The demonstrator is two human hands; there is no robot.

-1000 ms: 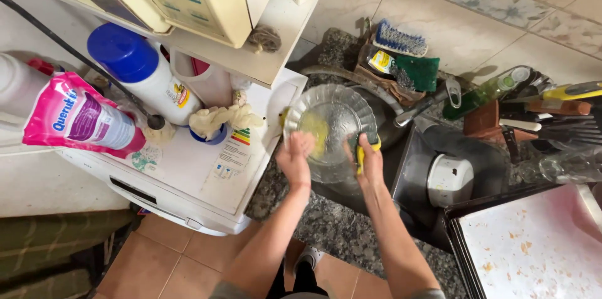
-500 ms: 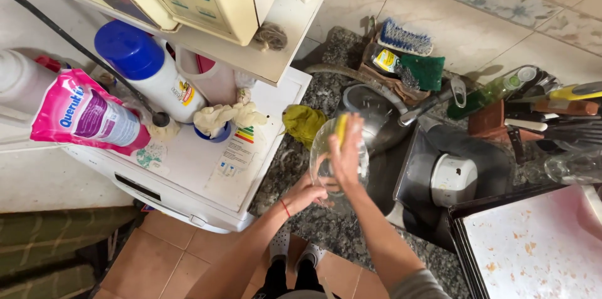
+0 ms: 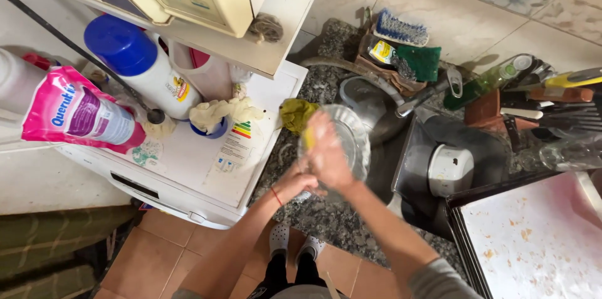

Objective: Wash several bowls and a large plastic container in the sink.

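- The step in hand looked like washing: the round clear glass bowl (image 3: 342, 148) was being scrubbed over the speckled dark stone bench (image 3: 326, 224).
- The right hand (image 3: 326, 154) lay across the face of the bowl. A bit of yellow sponge (image 3: 308, 138) peeked out by its fingers, so it seemed to be gripping the sponge, but the blur hid the fingers.
- The left hand (image 3: 295, 183) was under the bowl's lower edge. It seemed to be holding the bowl up, though I could not tell how tightly.
- The bowl was tilted up in the air, touching both hands, just left of the dark sink (image 3: 464, 142).
- A white pot (image 3: 450, 168) sat in the sink, and the metal tap (image 3: 429, 95) reached over it.
- I think the next move called for a firm grip on the wet glass, since it could slip.
- A crumpled yellow cloth (image 3: 296, 112) lay near the bench's left edge, just beside the white machine (image 3: 200, 167).
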